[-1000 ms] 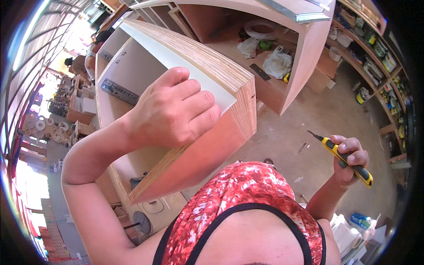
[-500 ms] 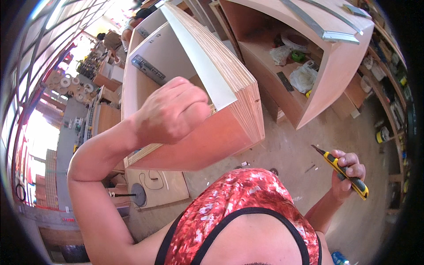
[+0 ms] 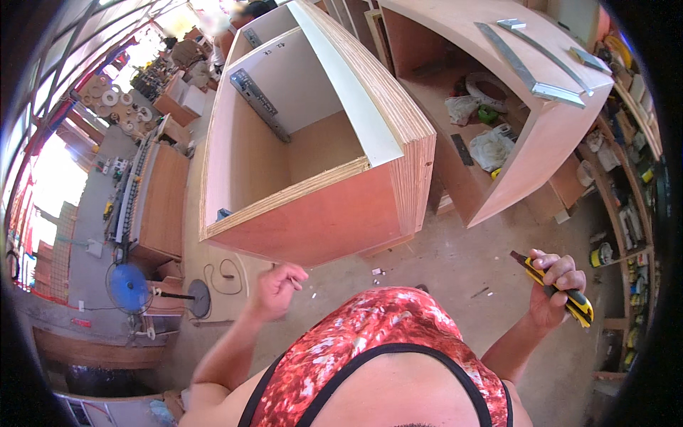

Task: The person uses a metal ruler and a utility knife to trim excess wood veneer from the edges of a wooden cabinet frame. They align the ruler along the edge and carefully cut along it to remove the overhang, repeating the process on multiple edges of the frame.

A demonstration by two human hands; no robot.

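Observation:
My right hand (image 3: pixel 557 293) is closed around a yellow-and-black utility knife (image 3: pixel 578 304), its dark tip pointing up and left. Low at the left, below the cabinet's near edge, my left hand (image 3: pixel 279 290) hangs apart from the wood with its fingers curled in; whatever it may hold is hidden. In front of me lies an open wooden cabinet carcass (image 3: pixel 320 217) with white-lined inner walls and raw plywood edges. A white strip (image 3: pixel 348 92) runs along its upper right edge. A metal drawer slide (image 3: pixel 257 103) is fixed to an inside wall.
A second cabinet (image 3: pixel 548 142) stands at the right, with metal strips (image 3: pixel 505 53) on top and plastic bags (image 3: pixel 491 148) inside. A blue fan (image 3: pixel 129 287) stands at left, near a wooden bench (image 3: pixel 158 206). Shelves (image 3: pixel 626 213) line the far right. Small scraps lie on the floor (image 3: pixel 455 260).
My left hand has come off the cabinet's near edge and dropped down toward my body. The right hand still holds the knife, slightly lower. The view has shifted, showing more of the cabinet's inside.

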